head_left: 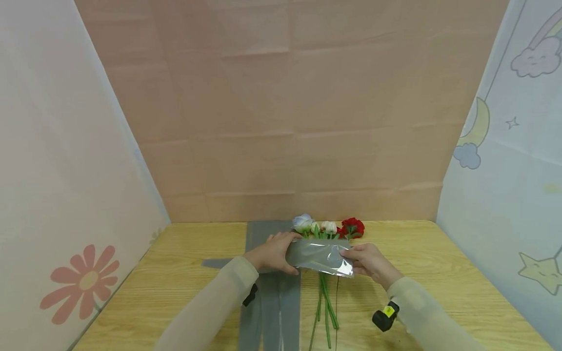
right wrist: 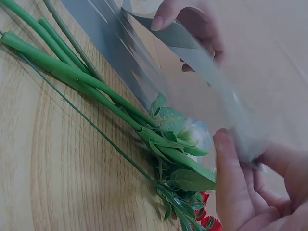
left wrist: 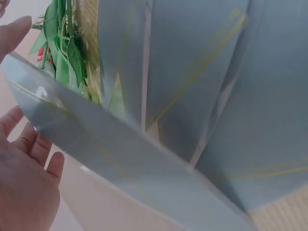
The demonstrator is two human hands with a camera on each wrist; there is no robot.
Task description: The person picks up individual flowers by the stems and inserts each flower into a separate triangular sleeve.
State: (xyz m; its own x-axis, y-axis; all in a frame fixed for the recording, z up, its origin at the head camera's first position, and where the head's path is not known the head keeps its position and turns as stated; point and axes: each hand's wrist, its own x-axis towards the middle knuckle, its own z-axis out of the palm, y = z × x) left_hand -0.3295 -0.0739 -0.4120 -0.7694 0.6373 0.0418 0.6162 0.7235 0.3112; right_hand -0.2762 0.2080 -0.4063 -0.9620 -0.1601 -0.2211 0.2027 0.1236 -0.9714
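Observation:
A folded strip of shiny grey wrapping paper (head_left: 318, 254) spans the gap between both hands, lifted over a bunch of flowers. My left hand (head_left: 275, 252) holds its left end, thumb on one side and fingers on the other, as the left wrist view shows. At the right end, my right hand (head_left: 370, 262) pinches the strip between thumb and fingers. Beneath it lie green stems (head_left: 326, 307), their middle part hidden by the paper. A pale bluish-white flower (head_left: 302, 222), a white flower (head_left: 329, 227) and a red flower (head_left: 353, 227) show beyond its far edge.
More grey wrapping paper (head_left: 271, 312) lies in overlapping layers left of the stems, with a pointed piece (head_left: 215, 263) jutting left. Everything rests on a wooden table (head_left: 175, 297). A beige backdrop (head_left: 281, 122) stands behind, with printed curtains (head_left: 518, 195) at the sides.

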